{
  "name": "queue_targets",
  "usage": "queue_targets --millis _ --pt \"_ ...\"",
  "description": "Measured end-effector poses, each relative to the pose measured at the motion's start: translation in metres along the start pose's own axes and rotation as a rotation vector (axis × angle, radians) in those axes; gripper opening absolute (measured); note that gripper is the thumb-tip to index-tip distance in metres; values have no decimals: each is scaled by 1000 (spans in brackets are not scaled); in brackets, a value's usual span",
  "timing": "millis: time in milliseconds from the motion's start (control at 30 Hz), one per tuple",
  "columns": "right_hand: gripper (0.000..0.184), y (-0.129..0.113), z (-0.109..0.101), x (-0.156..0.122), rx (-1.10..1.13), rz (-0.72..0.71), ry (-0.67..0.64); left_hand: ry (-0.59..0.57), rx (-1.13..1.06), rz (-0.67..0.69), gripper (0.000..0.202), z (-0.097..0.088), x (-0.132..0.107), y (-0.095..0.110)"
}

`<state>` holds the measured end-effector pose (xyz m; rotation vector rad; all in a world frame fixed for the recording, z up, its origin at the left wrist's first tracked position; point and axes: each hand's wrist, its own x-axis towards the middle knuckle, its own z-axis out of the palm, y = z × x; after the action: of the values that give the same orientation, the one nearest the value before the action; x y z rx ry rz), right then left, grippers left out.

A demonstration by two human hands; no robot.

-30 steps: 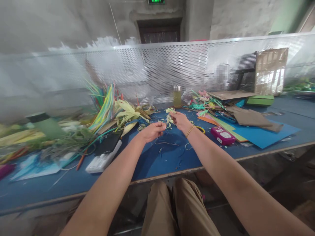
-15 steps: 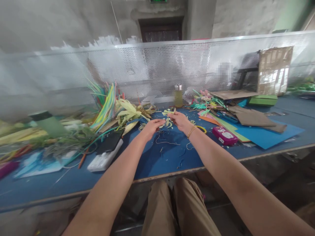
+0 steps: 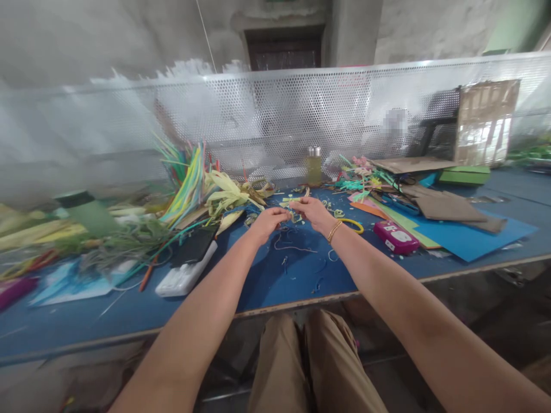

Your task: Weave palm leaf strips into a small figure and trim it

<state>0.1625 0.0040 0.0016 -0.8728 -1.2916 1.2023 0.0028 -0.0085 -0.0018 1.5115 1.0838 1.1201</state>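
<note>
My left hand [image 3: 271,223] and my right hand [image 3: 314,212] meet over the middle of the blue table, fingertips nearly touching. Between the right fingertips is a pale green husk piece [image 3: 286,203], pinched at one end. The left thumb and fingers are pressed together beside it; whatever they pinch is too small to make out. Small green scraps [image 3: 336,212] lie just behind the hands, and a thin loose string [image 3: 295,248] curls in front of them. A yellow ring [image 3: 353,225] rests by the right wrist.
Dried husks [image 3: 228,194], colourful strips [image 3: 189,178] and a white power strip [image 3: 183,279] lie left. A bottle [image 3: 314,166] stands at the back. On the right are a purple box-shaped device [image 3: 396,237], blue paper [image 3: 469,241] and cardboard [image 3: 447,202]. A perforated metal screen [image 3: 301,120] borders the back.
The hands have come slightly closer together, the right hand shifting a little toward the left one. The whole view has moved slightly with the head.
</note>
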Motion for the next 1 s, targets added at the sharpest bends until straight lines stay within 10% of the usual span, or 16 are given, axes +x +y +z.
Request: queue_targets --millis 1000 --pt "10 -1 1 -5 -263 -19 -100 36 64 -6 32 -14 1 1"
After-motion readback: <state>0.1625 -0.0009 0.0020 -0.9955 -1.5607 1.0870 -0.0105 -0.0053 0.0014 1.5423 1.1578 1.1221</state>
